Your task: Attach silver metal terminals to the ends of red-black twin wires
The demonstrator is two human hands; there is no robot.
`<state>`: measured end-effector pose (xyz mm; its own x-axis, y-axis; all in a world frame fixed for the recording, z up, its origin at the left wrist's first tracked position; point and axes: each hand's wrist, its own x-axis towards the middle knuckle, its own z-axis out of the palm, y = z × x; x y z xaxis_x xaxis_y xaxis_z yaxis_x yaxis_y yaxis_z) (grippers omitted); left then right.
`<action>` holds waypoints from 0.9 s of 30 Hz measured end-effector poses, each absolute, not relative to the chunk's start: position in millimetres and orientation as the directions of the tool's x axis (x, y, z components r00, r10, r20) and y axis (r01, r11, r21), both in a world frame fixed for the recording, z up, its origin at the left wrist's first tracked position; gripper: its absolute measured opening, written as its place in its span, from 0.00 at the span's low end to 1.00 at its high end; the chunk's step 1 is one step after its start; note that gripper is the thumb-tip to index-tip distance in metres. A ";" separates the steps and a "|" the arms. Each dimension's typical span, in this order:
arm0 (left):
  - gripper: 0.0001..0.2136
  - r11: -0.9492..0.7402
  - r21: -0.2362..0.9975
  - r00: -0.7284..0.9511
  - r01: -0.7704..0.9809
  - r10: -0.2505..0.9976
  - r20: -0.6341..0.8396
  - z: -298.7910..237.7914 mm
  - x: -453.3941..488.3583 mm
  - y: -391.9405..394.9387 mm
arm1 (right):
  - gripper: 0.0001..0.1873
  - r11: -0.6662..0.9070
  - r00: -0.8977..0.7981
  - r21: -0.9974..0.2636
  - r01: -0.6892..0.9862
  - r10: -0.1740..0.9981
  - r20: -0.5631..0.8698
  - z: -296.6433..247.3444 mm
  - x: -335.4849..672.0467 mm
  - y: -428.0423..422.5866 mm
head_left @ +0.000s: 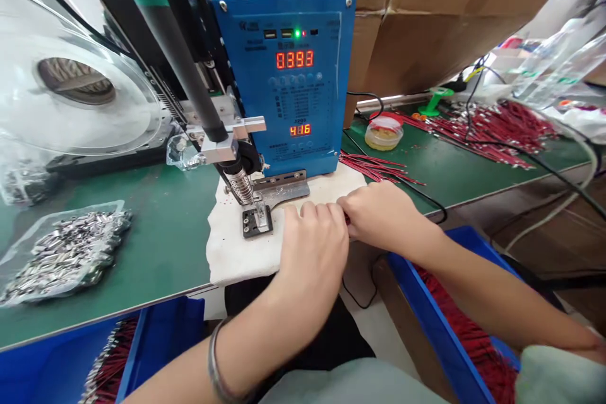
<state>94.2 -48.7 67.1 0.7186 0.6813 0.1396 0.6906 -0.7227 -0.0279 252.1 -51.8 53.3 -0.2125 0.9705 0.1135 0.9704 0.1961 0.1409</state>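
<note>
My left hand (316, 237) is closed, knuckles up, over the front edge of the white cloth (225, 252). Close against it, my right hand (386, 211) is also closed, in a fist. A sliver of red wire (348, 219) shows between the two; the rest is hidden by the fingers. Left of my hands is a small black fixture (255, 222) with a clear block, below the spring-wrapped tip of a soldering iron (240, 184). Behind them stands a blue control box (298, 88) with lit red digits.
A bag of small metal parts (71, 249) lies on the green bench (175, 233) at left. Red wires (379, 167) and a round tub (383, 132) are behind my right hand. Blue bins (426, 303) with red wires sit below the bench edge. A black cable (534, 158) crosses the right side.
</note>
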 end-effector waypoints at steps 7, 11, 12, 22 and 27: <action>0.11 -0.741 0.193 0.750 0.643 0.661 0.039 35.1 87.9 -24.7 | 0.10 0.269 -0.316 0.266 0.926 0.937 0.150 58.0 253.2 -65.1; 0.12 -0.667 0.315 0.679 0.675 0.729 0.088 28.5 78.0 -20.4 | 0.19 0.428 -0.491 0.250 0.868 0.669 0.558 62.3 245.2 -98.1; 0.11 -0.633 0.365 0.644 0.683 0.757 0.108 27.5 76.6 -19.0 | 0.16 0.498 -0.467 0.150 0.854 0.607 0.643 59.2 240.4 -107.0; 0.05 -0.682 0.541 0.776 0.493 0.626 0.082 22.6 77.2 -35.8 | 0.27 0.220 0.333 -0.966 -0.135 0.929 0.165 -23.0 217.8 -105.9; 0.07 -0.768 0.406 0.832 0.494 0.554 0.036 27.9 80.5 -40.1 | 0.28 0.262 0.352 -0.955 -0.138 0.915 0.200 -16.7 234.7 -109.0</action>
